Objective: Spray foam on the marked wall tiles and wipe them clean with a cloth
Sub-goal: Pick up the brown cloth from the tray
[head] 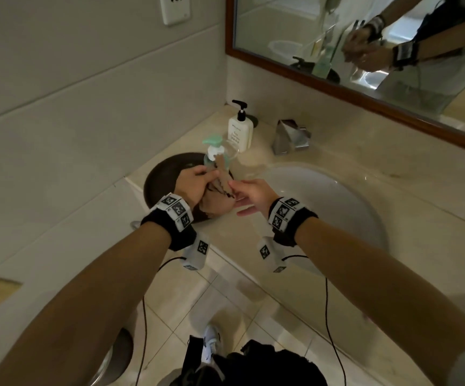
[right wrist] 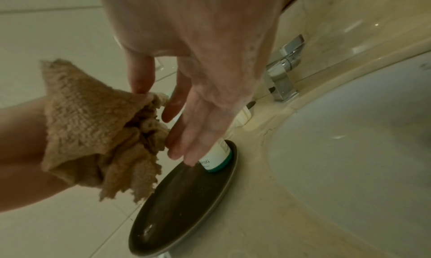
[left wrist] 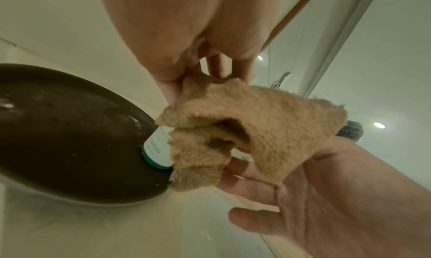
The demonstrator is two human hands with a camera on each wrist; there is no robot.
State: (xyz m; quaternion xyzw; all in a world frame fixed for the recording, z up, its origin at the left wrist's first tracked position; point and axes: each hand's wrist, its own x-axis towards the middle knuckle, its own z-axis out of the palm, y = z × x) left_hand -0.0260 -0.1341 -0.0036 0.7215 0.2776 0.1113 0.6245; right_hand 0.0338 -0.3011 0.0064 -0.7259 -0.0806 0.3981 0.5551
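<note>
Both hands hold a tan terry cloth bunched over the counter's left end. My left hand grips it from the left, fingers curled into the folds. My right hand pinches an edge of the cloth between thumb and forefinger, with its other fingers straight. The foam bottle, clear with a teal pump top, stands upright just behind the hands on a dark round plate. Pale wall tiles rise at the left; no marks show on them.
A white lotion pump bottle stands by the wall corner, with a chrome faucet to its right. The white basin lies under my right forearm. A wood-framed mirror hangs above, and a wall socket sits at the upper left.
</note>
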